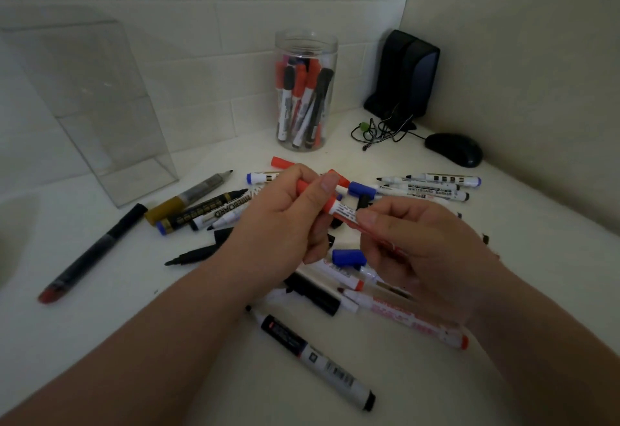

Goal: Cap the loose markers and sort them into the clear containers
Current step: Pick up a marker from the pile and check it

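Note:
My left hand (285,221) grips the red cap end of a red marker (342,209), thumb on top. My right hand (416,244) pinches the same marker's white printed barrel from the right. The cap sits on the barrel. Under and around my hands lie several loose markers and caps on the white table (167,325): a blue cap (349,257), a black-tipped white marker (318,357) at the front, a black marker with a red end (92,251) at the left. A clear round jar (306,90) at the back holds several capped markers upright.
A clear rectangular box (90,103) stands at the back left. In the right corner are a black speaker (404,73), tangled cables (379,130) and a black mouse (454,149). Walls close off the back and the right.

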`<move>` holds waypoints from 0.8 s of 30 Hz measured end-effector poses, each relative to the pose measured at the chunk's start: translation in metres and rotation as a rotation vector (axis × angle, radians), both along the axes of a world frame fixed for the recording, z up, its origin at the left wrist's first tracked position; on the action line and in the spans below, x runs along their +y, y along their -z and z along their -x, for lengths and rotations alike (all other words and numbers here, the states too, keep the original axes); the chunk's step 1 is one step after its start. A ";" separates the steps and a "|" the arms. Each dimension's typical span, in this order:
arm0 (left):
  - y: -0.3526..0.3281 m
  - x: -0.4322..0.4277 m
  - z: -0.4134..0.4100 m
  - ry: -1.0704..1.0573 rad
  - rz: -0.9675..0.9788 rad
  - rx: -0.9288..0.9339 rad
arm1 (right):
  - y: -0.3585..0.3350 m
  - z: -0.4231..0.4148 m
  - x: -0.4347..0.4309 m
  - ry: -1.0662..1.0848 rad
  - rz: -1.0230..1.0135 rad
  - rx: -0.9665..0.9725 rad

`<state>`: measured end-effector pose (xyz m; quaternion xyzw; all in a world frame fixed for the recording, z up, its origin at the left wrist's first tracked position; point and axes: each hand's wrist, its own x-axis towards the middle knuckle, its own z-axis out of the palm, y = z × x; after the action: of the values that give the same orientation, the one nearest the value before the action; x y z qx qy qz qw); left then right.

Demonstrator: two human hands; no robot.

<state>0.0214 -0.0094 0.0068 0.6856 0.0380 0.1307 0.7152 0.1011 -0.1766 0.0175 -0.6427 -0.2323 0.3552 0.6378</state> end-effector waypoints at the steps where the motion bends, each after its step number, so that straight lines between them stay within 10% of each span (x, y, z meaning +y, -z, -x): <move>1: 0.001 -0.002 -0.001 -0.037 0.019 -0.002 | -0.001 0.000 0.001 0.018 0.036 -0.089; 6: -0.001 -0.004 -0.001 -0.136 -0.026 -0.030 | 0.000 0.008 0.005 0.062 0.177 -0.482; 13: -0.005 -0.003 0.001 -0.224 -0.070 -0.037 | -0.006 0.027 0.022 0.144 -0.087 -0.357; 24: -0.008 0.031 0.004 -0.723 -0.566 -0.069 | -0.071 -0.013 0.069 0.358 -0.087 -0.732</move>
<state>0.0179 0.0216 0.0149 0.7919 0.2139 0.3996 0.4093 0.1141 -0.1072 0.0887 -0.7294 -0.3432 -0.0235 0.5913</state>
